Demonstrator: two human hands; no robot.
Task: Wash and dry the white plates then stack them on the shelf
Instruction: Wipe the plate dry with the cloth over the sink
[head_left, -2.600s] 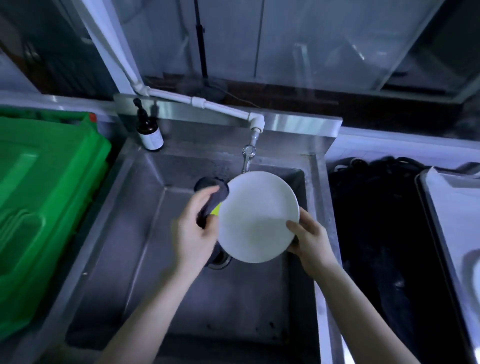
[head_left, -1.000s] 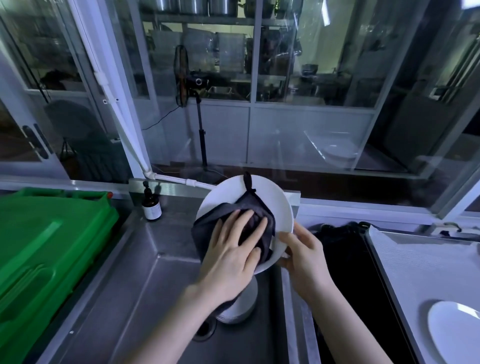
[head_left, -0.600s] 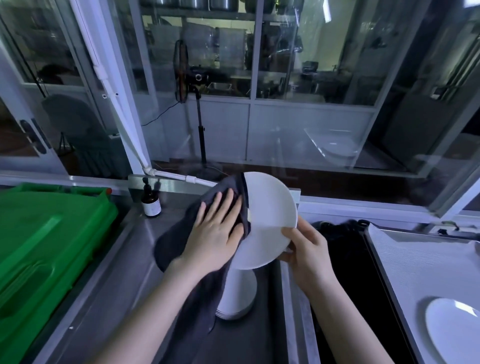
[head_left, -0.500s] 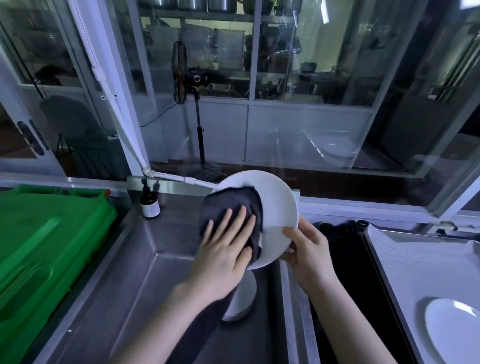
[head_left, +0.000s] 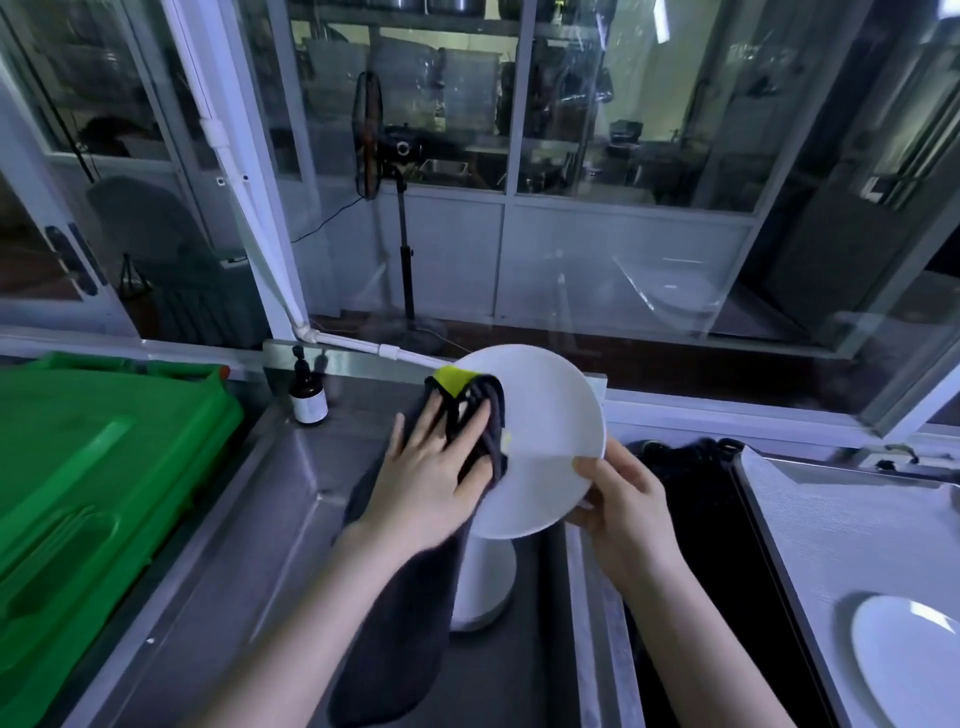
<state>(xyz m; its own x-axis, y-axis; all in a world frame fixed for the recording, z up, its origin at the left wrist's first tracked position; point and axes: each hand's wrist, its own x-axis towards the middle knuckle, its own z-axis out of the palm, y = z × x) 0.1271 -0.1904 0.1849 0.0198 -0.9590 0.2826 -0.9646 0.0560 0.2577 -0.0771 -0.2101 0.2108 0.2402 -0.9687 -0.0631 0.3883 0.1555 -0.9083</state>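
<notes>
Since half a second ago the dark grey drying cloth (head_left: 410, 587) has slid up the round white plate (head_left: 540, 441) at frame centre, above the stainless steel sink (head_left: 249, 545), baring a yellow-green tag at the cloth's top. The left hand (head_left: 434, 478) lies flat, fingers spread, pressing the cloth on the plate's left half, while the right hand (head_left: 621, 499) has a closed grip pinching the lower right rim. The plate tilts on edge, its undried face lying right of the cloth, so the left hand is nearer; another white plate (head_left: 909, 660) waits lower right.
</notes>
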